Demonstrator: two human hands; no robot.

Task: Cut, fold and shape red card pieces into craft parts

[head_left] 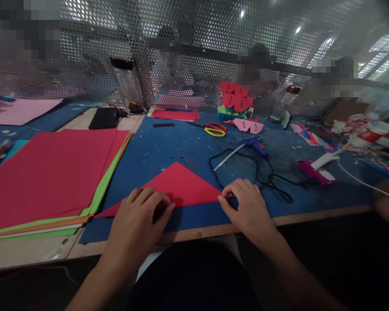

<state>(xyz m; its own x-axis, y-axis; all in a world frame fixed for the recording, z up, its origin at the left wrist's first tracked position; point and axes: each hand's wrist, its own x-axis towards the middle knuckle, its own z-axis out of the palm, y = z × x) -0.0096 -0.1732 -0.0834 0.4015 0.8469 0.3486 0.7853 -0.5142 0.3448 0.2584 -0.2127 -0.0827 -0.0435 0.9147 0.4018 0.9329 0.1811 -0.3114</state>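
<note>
A sheet of red paper (pixel 181 185), folded into a triangle, lies on the blue table top in front of me with its long edge towards me. My left hand (pixel 141 211) rests over the left half of that edge, fingers curled, thumb and index tip meeting at the paper. At the triangle's right corner, my right hand (pixel 246 207) pinches the paper between thumb and fingers. Just beyond it lies a blue glue gun (pixel 257 147) with a clear glue stick in its back and a looped black cord.
Stacked coloured paper (pixel 52 172) lies at the left. Farther back are scissors (pixel 215 129), a black wallet-like item (pixel 103 118), red strips (pixel 175 115), cut red pieces (pixel 236 97) and a glass bottle (pixel 129 86). A pink power strip (pixel 317 173) and another person's arm (pixel 387 201) are right.
</note>
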